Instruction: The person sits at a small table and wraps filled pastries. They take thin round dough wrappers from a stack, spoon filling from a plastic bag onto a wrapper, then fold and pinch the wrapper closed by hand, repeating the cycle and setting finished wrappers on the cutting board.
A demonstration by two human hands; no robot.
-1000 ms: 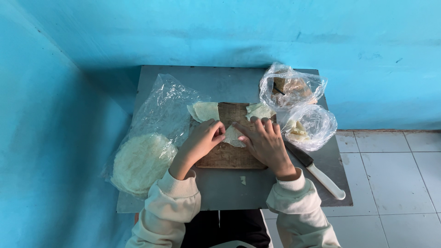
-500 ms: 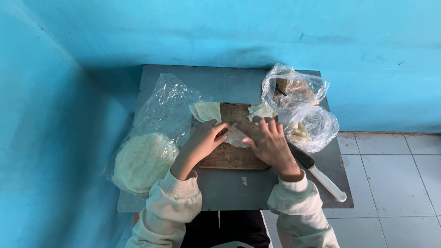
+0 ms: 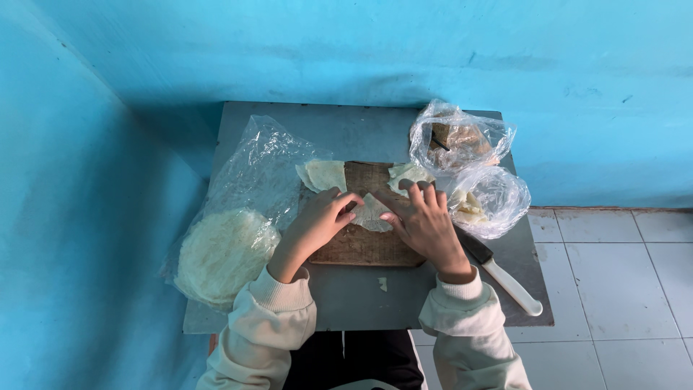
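Together the left hand [image 3: 317,220] and right hand [image 3: 422,224] pinch a pale wrapper [image 3: 370,214] on the wooden board [image 3: 361,245], fingers closed on its edges. Spare wrappers [image 3: 325,173] lie at the board's far edge, within reach.

Two hands: left hand [image 3: 317,220], right hand [image 3: 424,224]. One wooden cutting board [image 3: 364,245]. Three pale wrapper pieces on board: [image 3: 325,174], [image 3: 371,213], [image 3: 408,175]. Three clear plastic bags: [image 3: 249,188], [image 3: 458,141], [image 3: 487,198]. One white-handled knife [image 3: 509,282]. One grey surface [image 3: 361,130].
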